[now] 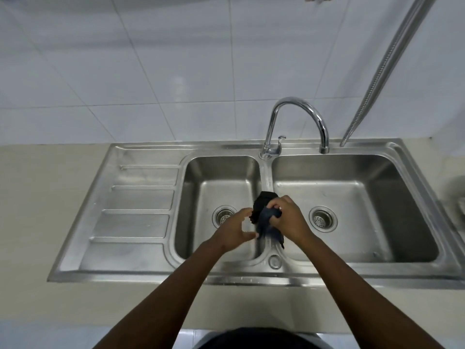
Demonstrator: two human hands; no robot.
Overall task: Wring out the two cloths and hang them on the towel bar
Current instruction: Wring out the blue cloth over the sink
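Note:
A dark blue-black cloth (264, 217) is bunched up over the divider between the two basins of a steel sink (141, 268). My right hand (289, 217) is closed around the cloth's upper right part. My left hand (236, 229) pinches the cloth's left edge with thumb and fingertips, palm partly open. A dark tail of the cloth hangs down toward the near rim. I cannot tell whether the bundle holds one cloth or two. A chrome bar (392, 61) runs diagonally at the upper right.
A curved chrome faucet (299, 114) stands behind the divider, spout over the right basin. Each basin has a round drain strainer (323, 219). A ribbed drainboard (136, 202) lies to the left. White tiled wall behind; beige counter around the sink.

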